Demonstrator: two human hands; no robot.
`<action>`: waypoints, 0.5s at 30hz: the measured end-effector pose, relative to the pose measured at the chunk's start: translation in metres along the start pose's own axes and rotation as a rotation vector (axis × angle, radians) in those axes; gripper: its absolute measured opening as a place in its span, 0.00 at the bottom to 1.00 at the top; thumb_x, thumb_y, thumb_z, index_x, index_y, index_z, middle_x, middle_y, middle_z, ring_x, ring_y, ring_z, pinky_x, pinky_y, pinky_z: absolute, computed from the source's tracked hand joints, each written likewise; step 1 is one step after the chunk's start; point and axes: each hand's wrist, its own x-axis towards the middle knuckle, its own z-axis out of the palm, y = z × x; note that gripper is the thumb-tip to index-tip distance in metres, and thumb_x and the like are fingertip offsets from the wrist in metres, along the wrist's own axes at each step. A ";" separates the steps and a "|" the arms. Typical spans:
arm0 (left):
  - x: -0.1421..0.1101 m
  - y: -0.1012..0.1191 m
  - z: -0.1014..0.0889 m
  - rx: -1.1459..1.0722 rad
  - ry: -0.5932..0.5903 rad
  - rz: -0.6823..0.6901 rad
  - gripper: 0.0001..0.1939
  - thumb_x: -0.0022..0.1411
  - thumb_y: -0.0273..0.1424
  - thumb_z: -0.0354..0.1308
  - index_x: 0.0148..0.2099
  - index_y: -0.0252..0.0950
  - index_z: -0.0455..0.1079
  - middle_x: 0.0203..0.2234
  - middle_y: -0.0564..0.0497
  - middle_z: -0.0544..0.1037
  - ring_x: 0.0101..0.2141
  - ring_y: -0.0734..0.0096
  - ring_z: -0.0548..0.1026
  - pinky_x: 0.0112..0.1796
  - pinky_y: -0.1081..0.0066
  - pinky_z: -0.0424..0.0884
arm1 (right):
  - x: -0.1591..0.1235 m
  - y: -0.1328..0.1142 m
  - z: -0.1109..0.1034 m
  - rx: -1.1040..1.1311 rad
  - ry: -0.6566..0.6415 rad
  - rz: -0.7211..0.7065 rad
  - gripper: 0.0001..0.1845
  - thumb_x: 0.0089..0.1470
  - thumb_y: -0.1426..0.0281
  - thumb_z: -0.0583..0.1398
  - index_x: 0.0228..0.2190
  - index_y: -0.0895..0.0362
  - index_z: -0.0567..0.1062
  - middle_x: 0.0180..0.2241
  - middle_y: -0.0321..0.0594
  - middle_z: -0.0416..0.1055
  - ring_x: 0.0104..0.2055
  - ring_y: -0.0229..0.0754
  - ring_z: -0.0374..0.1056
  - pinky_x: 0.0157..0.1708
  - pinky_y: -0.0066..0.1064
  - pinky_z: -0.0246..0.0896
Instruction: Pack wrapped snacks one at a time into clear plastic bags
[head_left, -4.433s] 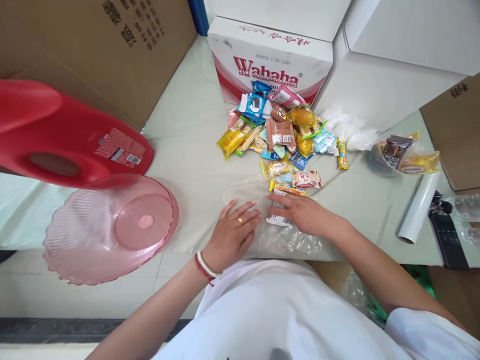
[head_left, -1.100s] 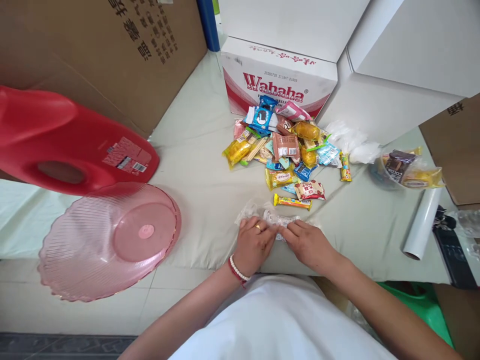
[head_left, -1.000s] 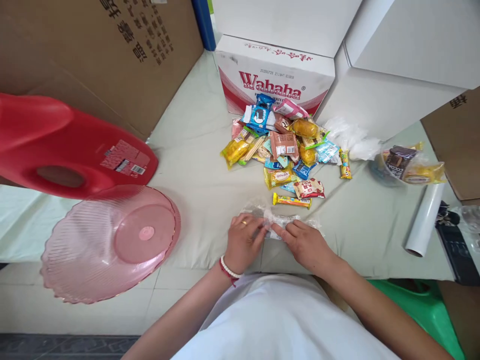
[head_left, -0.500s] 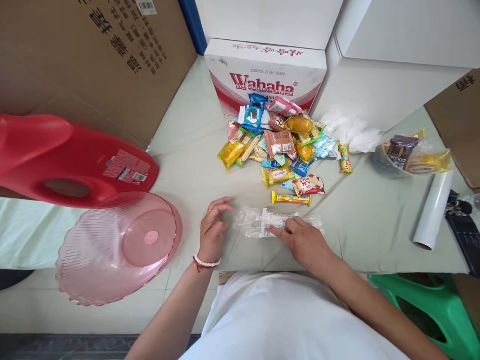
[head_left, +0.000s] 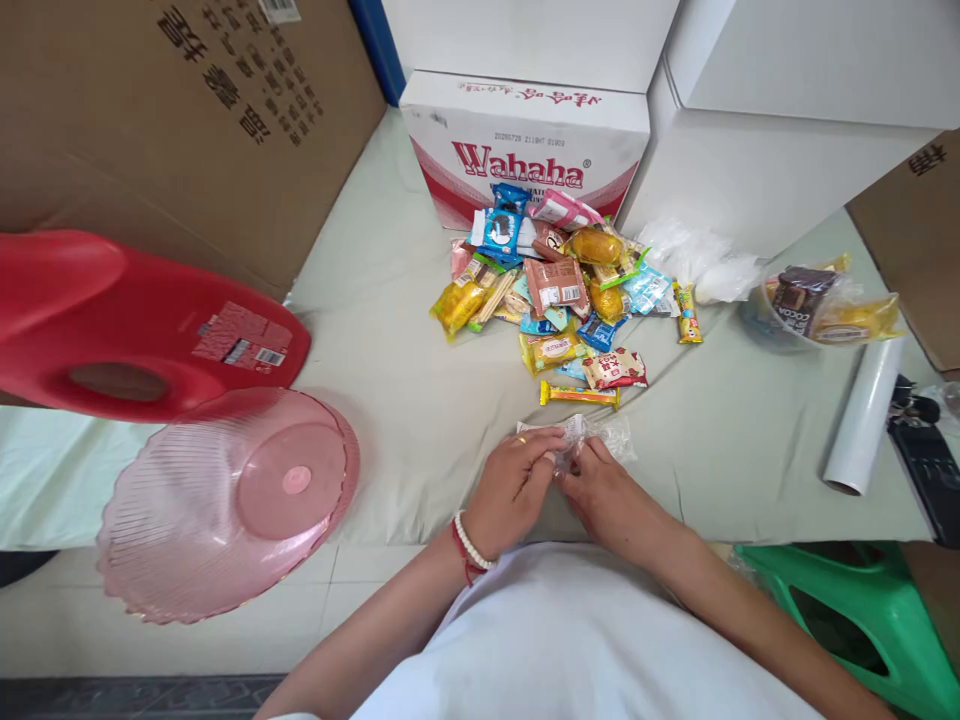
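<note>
A clear, crinkled plastic wrapper (head_left: 616, 437) with a white printed part lies near the table's front edge. My left hand (head_left: 517, 490) has its fingers closed on the wrapper's near side. Beside it, my right hand (head_left: 611, 500) pinches the same wrapper, its thumb and fingertips close to the left ones. Between the two hands the fingertips partly hide the plastic. Just beyond them lies a yellow snack bar (head_left: 579, 395), and behind that a red and white snack packet (head_left: 615, 369) at the front of a heap of wrapped snacks (head_left: 555, 285).
A pink ribbed bowl (head_left: 187, 520) overhangs the front edge at left, by a red jug (head_left: 247, 345). A white Wahaha box (head_left: 525, 140) stands behind the heap. At right are a clear bowl of snacks (head_left: 795, 335), a white roll (head_left: 862, 420) and a green stool (head_left: 862, 620).
My left hand has moved right, from beside the wrapper onto it, and its fingers have closed. My right hand has gone from pressing with a finger to pinching the plastic.
</note>
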 end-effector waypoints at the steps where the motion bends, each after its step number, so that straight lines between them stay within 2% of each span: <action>1: 0.001 -0.002 0.006 0.089 -0.022 0.040 0.17 0.70 0.27 0.48 0.50 0.41 0.77 0.52 0.46 0.81 0.51 0.61 0.78 0.52 0.55 0.72 | -0.004 0.002 -0.002 0.065 0.004 -0.013 0.20 0.60 0.80 0.58 0.51 0.54 0.77 0.44 0.47 0.68 0.48 0.49 0.62 0.48 0.40 0.65; 4: 0.002 -0.012 0.022 0.365 -0.020 0.087 0.17 0.70 0.26 0.50 0.54 0.40 0.76 0.56 0.45 0.79 0.49 0.56 0.77 0.47 0.52 0.71 | -0.016 0.013 -0.009 0.315 0.096 0.007 0.16 0.66 0.74 0.56 0.53 0.54 0.75 0.47 0.46 0.71 0.50 0.46 0.66 0.51 0.38 0.66; 6: 0.001 -0.018 0.030 0.470 0.022 0.113 0.16 0.70 0.24 0.50 0.52 0.41 0.77 0.54 0.46 0.81 0.44 0.57 0.76 0.43 0.55 0.69 | -0.020 0.023 -0.010 0.359 0.276 0.187 0.15 0.69 0.69 0.54 0.53 0.54 0.75 0.44 0.44 0.73 0.47 0.45 0.69 0.48 0.37 0.68; 8: 0.002 -0.020 0.036 0.513 0.086 0.133 0.16 0.70 0.24 0.51 0.50 0.43 0.78 0.51 0.48 0.82 0.40 0.59 0.74 0.40 0.58 0.67 | -0.019 0.034 -0.006 0.228 0.437 0.424 0.16 0.68 0.64 0.56 0.53 0.56 0.75 0.40 0.46 0.71 0.45 0.48 0.68 0.46 0.40 0.69; 9: 0.002 -0.020 0.038 0.529 0.133 0.117 0.15 0.70 0.25 0.53 0.51 0.44 0.77 0.50 0.47 0.82 0.40 0.59 0.73 0.41 0.57 0.66 | -0.017 0.038 -0.004 0.134 0.468 0.506 0.18 0.66 0.63 0.59 0.53 0.58 0.75 0.41 0.48 0.70 0.46 0.51 0.67 0.46 0.43 0.69; 11: 0.004 -0.017 0.039 0.558 0.252 0.027 0.17 0.67 0.30 0.59 0.57 0.42 0.74 0.52 0.43 0.79 0.45 0.54 0.72 0.45 0.55 0.66 | -0.014 0.044 0.000 -0.014 0.440 0.561 0.20 0.60 0.63 0.64 0.51 0.58 0.77 0.45 0.52 0.68 0.50 0.56 0.64 0.49 0.49 0.67; 12: 0.005 -0.017 0.038 0.570 0.304 -0.035 0.22 0.64 0.33 0.62 0.60 0.40 0.72 0.54 0.40 0.76 0.49 0.50 0.70 0.47 0.52 0.66 | -0.013 0.045 0.001 -0.053 0.417 0.555 0.17 0.59 0.65 0.65 0.48 0.57 0.78 0.49 0.54 0.67 0.52 0.58 0.62 0.51 0.51 0.67; 14: 0.008 -0.016 0.035 0.591 0.332 -0.142 0.30 0.59 0.40 0.67 0.60 0.35 0.69 0.56 0.35 0.72 0.55 0.42 0.67 0.50 0.48 0.65 | -0.013 0.042 0.000 -0.060 0.402 0.523 0.08 0.58 0.69 0.63 0.41 0.56 0.79 0.53 0.54 0.65 0.54 0.58 0.62 0.52 0.51 0.66; 15: 0.009 -0.017 0.034 0.599 0.307 -0.174 0.30 0.57 0.42 0.68 0.57 0.34 0.70 0.56 0.35 0.72 0.56 0.40 0.66 0.51 0.46 0.65 | -0.013 0.038 -0.001 -0.028 0.406 0.510 0.06 0.59 0.71 0.61 0.39 0.56 0.78 0.53 0.53 0.66 0.53 0.56 0.63 0.51 0.49 0.66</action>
